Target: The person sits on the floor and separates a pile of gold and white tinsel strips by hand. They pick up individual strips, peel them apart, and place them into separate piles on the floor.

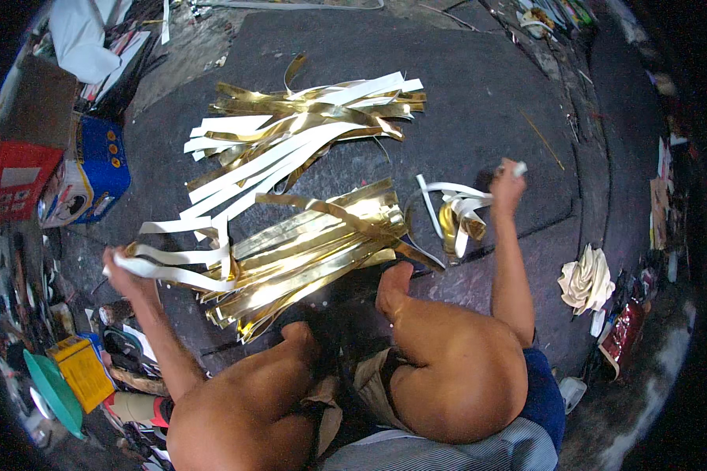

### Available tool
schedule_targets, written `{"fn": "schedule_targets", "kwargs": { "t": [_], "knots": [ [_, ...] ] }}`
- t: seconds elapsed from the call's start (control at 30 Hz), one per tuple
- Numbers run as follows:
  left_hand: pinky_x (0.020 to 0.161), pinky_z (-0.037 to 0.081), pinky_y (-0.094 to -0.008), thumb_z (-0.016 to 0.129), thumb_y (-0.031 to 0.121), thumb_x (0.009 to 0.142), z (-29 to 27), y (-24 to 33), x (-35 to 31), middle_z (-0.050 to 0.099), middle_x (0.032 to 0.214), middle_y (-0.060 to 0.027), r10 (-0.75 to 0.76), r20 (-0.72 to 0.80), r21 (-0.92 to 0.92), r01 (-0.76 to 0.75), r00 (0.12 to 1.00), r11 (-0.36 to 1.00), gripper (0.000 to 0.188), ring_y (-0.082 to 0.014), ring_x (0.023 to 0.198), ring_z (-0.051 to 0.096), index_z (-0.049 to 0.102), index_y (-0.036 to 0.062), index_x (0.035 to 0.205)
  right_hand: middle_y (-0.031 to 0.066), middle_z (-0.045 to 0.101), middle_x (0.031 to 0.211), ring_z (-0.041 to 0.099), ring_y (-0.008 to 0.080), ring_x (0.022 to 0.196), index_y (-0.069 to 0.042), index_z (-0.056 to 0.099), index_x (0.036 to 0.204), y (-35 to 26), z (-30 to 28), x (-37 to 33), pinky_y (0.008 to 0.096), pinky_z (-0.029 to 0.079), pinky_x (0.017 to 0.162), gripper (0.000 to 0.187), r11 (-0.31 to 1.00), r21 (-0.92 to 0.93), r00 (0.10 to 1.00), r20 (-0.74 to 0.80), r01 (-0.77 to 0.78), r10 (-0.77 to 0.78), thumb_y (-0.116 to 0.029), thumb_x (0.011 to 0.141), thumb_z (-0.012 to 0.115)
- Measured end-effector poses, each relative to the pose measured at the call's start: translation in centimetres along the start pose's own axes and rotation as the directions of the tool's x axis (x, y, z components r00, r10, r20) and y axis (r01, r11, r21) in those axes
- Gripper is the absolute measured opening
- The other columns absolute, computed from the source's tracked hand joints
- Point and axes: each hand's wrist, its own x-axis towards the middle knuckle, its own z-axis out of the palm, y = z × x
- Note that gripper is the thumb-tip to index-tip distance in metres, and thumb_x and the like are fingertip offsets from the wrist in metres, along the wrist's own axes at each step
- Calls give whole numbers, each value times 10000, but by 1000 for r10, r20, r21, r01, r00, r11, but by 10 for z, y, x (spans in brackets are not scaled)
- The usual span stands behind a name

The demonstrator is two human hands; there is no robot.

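Head view: our left hand (127,276) closed on white-and-gold flat glossy strips (182,257), left; our right hand (508,191) closed on white-and-gold strip bunch (467,206), right, over dark sheet (479,94). Strips seem light, limp, slippery; we'd gather ends.

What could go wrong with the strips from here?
The white strips in the left hand reach the left end of the near gold pile, so a pull might tangle or drag it. The curled strips trailing from the right hand might crease or slip loose.
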Motion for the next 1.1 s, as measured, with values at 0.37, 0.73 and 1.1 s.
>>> {"fn": "schedule_targets", "kwargs": {
  "t": [0.37, 0.73, 1.1],
  "knots": [
    [678, 509, -355, 740, 400, 730, 144, -117, -152, 696, 766, -150, -400, 457, 742, -92, 794, 665, 454, -261, 671, 653, 699, -31, 867, 10, 548, 686, 473, 83, 645, -32, 586, 838, -86, 78, -139, 275, 409, 594, 224, 882, -222, 648, 752, 416, -117, -224, 828, 700],
    [754, 546, -432, 747, 593, 659, 182, -117, -160, 696, 886, -227, -414, 401, 916, -354, 817, 187, 696, -356, 858, 689, 690, -56, 903, -26, 493, 629, 418, 52, 594, -36, 586, 805, -104, 72, -162, 255, 365, 540, 159, 919, -182, 666, 738, 350, -107, -165, 856, 665],
    [674, 559, -441, 739, 616, 689, 187, -119, -205, 694, 804, -212, -325, 586, 799, -597, 743, 75, 703, -356, 777, 696, 691, -62, 868, 25, 615, 730, 527, 94, 662, -38, 600, 841, -95, 63, -151, 286, 448, 621, 171, 949, -156, 756, 644, 275, -114, -187, 866, 679]
  ]
}}
